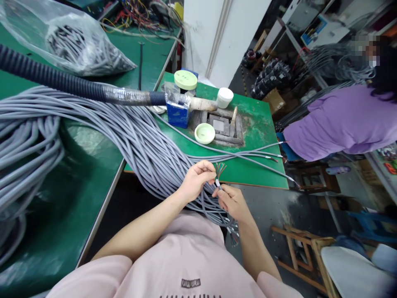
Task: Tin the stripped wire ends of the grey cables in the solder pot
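- At the near edge of the green surface point(257, 142), the cable end point(218, 185) is held up between both hands, with its thin coloured wires point(221, 169) fanned out above a white section.
- By the right hand point(231, 200), the gray sheath is gripped just below that white section, pinched between thumb and fingers.
- By the left hand point(198, 178), thumb and fingertips are pressed together at the side of the wires; whether a strand is caught between them cannot be told.
- Beneath and beside the hands, more stripped ends point(232, 236) are seen hanging from the cable bundle point(149, 140), which is draped across from the left.
- Beyond the hands, several gray cables point(248, 154) are laid across the surface, their stripped ends pointed to the right.
- Farther in, a pale green dish point(205, 133) is set beside a square metal fixture point(219, 125), against which a stick-like tool point(233, 122) is leaned.
- Behind these, a white tub point(225, 97), a blue box point(177, 115) and a pale green lid point(185, 79) are placed near the nozzle point(203, 104) of a dark ribbed hose point(77, 86).
- Off to the far left, short gray pieces are contained in a clear plastic bag point(89, 47).
- Off to the right, a person in a purple top point(344, 120) is seen above a wooden frame point(297, 248).
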The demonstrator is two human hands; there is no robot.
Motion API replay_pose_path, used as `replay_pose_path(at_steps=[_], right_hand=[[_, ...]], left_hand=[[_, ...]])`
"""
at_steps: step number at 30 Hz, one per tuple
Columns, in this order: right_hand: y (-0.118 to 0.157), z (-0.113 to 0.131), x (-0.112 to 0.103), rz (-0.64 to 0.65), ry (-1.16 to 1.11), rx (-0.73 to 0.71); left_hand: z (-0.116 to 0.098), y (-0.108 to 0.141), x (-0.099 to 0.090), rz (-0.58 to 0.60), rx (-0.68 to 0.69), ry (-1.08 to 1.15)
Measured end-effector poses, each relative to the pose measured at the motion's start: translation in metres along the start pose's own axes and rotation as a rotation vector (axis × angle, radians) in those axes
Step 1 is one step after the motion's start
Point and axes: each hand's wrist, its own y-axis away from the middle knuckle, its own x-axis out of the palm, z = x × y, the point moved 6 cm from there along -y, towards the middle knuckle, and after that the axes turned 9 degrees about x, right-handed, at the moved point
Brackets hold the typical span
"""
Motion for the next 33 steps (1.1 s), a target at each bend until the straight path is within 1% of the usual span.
replay_pose_path(at_steps=[9,19,23,27,30,33], right_hand=[[-0.001,-0.002,-0.001,-0.009,0.049,-0.008],[0.000,0.006,-0.001,-0.040,0.073,-0.003],[0.002,0.006,-0.002,-0.086,0.007,0.004],[0.003,0.003,-0.005,-0.124,-0.054,-0.017],[0.002,0.005,-0.010,-0.135,-0.053,-0.017],[-0.001,0.017,-0.014,-0.139,-0.034,-0.052]], left_hand=[[-0.004,-0.004,-0.006,0.032,0.100,-0.126],[-0.018,-0.002,0.002,0.069,0.144,-0.183],[-0.012,-0.003,-0.002,0.052,0.137,-0.170],[-0.002,-0.004,-0.006,0.028,0.123,-0.096],[0.002,-0.002,-0.003,0.024,0.114,-0.095],[0.003,0.002,0.003,0.038,0.089,-0.131]])
